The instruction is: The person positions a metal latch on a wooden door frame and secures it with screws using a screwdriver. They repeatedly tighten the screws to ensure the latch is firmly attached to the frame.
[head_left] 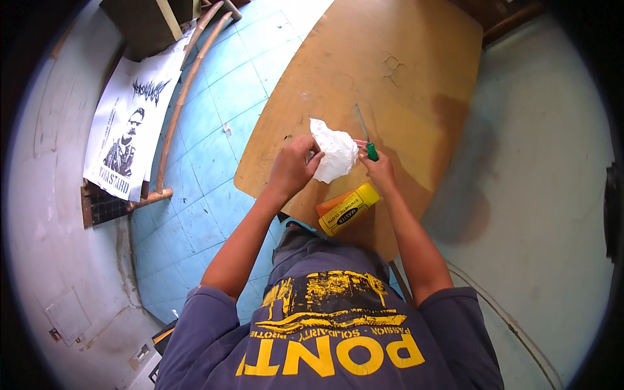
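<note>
A crumpled white sheet, thin like paper or a plastic bag, is between my hands above the table. My left hand is closed, pinching the sheet's left edge. My right hand is closed around the green handle of a screwdriver, its thin shaft pointing away from me. A small red and white piece shows between the sheet and my right fingers; what grips it I cannot tell. Nearer my body, a yellow cylinder-shaped container lies tilted on the table, with something orange at its left side.
The brown wooden table reaches far ahead, with thin bent wires lying on it. Left of it are blue floor tiles and a bamboo-framed piece with a printed poster. A pale wall rises at right.
</note>
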### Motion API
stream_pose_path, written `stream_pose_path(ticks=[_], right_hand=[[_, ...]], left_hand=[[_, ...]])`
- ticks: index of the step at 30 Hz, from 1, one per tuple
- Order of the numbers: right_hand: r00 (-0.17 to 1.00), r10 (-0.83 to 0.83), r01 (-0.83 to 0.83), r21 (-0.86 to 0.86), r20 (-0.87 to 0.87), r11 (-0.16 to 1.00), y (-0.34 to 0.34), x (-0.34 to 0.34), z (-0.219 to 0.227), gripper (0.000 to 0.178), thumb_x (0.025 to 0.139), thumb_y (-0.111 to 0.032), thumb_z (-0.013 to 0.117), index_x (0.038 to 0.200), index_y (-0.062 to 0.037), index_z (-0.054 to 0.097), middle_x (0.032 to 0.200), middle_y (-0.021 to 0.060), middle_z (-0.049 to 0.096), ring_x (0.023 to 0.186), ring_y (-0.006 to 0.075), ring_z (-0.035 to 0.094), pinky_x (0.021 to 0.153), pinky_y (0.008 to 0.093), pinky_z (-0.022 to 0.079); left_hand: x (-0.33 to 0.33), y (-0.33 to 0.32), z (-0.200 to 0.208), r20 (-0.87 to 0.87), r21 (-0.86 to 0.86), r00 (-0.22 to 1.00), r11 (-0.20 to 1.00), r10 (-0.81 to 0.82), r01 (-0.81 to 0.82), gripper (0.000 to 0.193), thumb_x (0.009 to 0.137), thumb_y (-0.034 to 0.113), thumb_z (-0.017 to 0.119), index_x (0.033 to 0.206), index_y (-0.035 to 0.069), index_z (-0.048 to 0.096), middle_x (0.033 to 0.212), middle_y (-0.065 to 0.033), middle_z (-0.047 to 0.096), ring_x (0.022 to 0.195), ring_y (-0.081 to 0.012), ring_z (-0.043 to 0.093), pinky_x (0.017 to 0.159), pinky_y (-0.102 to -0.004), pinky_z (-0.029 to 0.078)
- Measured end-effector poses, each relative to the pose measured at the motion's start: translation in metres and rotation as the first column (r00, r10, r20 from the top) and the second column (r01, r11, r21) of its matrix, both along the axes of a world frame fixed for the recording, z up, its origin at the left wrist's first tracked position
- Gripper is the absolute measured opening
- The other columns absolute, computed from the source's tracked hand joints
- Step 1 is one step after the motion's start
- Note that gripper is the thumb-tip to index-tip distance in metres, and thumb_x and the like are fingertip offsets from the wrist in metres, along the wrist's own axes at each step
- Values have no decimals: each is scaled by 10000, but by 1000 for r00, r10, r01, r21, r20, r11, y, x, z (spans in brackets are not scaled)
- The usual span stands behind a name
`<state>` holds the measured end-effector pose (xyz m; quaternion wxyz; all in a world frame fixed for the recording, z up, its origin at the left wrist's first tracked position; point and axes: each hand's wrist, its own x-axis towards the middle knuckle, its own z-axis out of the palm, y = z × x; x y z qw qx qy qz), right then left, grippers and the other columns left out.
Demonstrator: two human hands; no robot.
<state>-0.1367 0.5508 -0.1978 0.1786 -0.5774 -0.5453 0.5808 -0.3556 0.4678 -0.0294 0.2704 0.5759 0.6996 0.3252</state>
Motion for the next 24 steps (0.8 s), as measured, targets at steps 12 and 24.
stream_pose_path(ticks=[12, 24], right_hand=[[994, -95, 95, 3, -46, 995, -1, 9, -6, 295, 842, -186, 703, 1101, -50, 663, 727, -28, 586, 567, 65, 484, 514, 244, 404], [994, -103, 106, 80, -37, 991, -15, 22, -25, 262, 837, -198, 695, 1039, -33, 676, 705, -14, 599, 578, 77, 534, 549, 246, 443]], left_hand=[[22, -5, 24, -38, 91, 998, 995, -46, 49, 134, 787, 49, 700, 776, 2, 575, 763, -123, 584, 658, -272, 588, 599, -355, 471], [0, 39, 44, 114, -6, 973, 980, 201, -201, 123, 827, 85, 706, 843, -33, 676, 758, -91, 695, 685, -126, 653, 652, -259, 517]])
